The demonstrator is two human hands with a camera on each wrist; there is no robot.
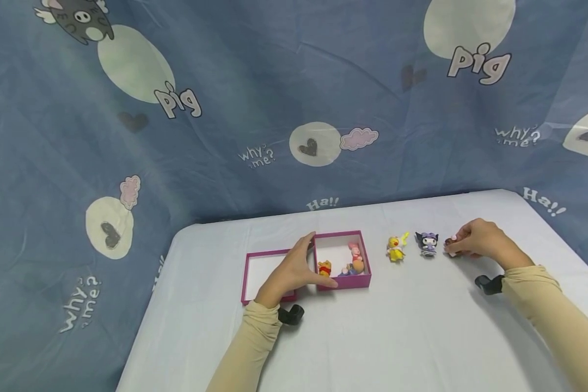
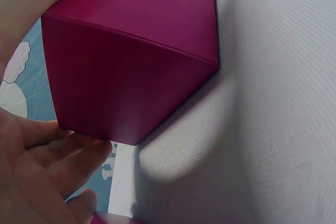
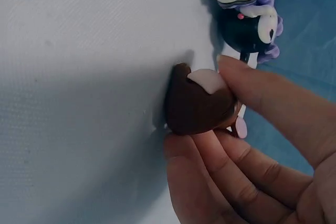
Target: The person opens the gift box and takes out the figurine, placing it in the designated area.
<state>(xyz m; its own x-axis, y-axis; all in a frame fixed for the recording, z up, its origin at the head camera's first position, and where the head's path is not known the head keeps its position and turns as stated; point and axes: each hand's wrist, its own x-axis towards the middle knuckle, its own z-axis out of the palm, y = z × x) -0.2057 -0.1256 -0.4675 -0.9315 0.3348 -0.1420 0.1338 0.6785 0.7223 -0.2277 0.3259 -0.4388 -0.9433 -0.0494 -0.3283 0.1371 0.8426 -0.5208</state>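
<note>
My left hand (image 1: 296, 267) holds the left near corner of an open magenta box (image 1: 343, 234), thumb along its front wall and fingers on its left wall. The left wrist view shows that box (image 2: 131, 66) close up between the thumb and my fingers (image 2: 58, 161). Inside lie a yellow bear figure (image 1: 325, 268) and two pinkish figures (image 1: 355, 258). To the right, my right hand (image 1: 477, 239) pinches a small brown figure (image 1: 449, 242) that rests on the table. The right wrist view shows the brown figure (image 3: 197, 106) between thumb and fingers (image 3: 252, 150).
A yellow duck figure (image 1: 397, 247) and a black-and-purple figure (image 1: 428, 243) (image 3: 249, 19) stand between box and right hand. The magenta lid (image 1: 269, 253) lies left of the box. A blue printed cloth (image 1: 274, 109) hangs behind the white table (image 1: 397, 337).
</note>
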